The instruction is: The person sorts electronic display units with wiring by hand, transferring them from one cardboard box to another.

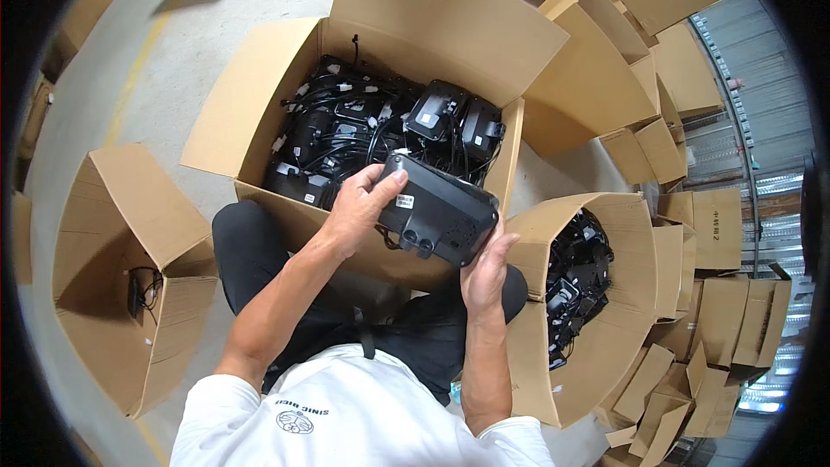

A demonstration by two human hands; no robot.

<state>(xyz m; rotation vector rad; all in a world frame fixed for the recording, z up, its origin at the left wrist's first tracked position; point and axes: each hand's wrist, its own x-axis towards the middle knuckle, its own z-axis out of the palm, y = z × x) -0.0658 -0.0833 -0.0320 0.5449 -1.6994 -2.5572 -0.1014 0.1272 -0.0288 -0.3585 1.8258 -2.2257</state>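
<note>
My left hand (353, 214) is closed on the left end of a black plastic housing (437, 212), its thumb on top near a white label. The housing is flat and rectangular with rounded corners, a patch of small holes and a stubby bracket on its near edge. My right hand (486, 275) grips the lower right end, most of its fingers hidden behind. Just beyond stands an open cardboard box (285, 104) full of similar black housings (432, 111) and tangled black cables (341, 151) with white connectors. The held housing is tilted over the box's near side.
At my right an open carton (605, 380) holds more black parts (572, 290). Another carton (112, 251) at my left has one small black cabled piece (144, 290) inside. Stacked cardboard boxes (596, 78) line the right side. A yellow line (134, 78) runs along the grey floor.
</note>
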